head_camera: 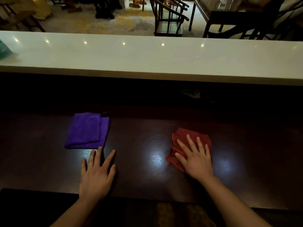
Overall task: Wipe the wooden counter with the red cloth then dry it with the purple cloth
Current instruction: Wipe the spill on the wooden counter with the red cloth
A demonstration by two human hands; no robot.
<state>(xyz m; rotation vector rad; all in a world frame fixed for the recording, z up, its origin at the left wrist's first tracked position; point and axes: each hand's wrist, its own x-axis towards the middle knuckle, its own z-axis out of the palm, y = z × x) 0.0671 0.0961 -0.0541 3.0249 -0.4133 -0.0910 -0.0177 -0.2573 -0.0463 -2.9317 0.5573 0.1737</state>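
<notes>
The dark wooden counter (144, 136) runs across the lower half of the view. A folded purple cloth (87, 131) lies flat on it at the left. My left hand (96, 174) rests flat on the wood just in front of that cloth, fingers spread, holding nothing. A crumpled red cloth (182, 137) lies on the counter at the right. My right hand (196, 157) presses flat on top of it with fingers spread, covering its near half.
A raised white countertop (147, 56) runs along the far side of the wooden counter. A teal object (4, 49) sits at its left end. Beyond it stand dark wooden chairs (168, 17) and tables on a carpeted floor.
</notes>
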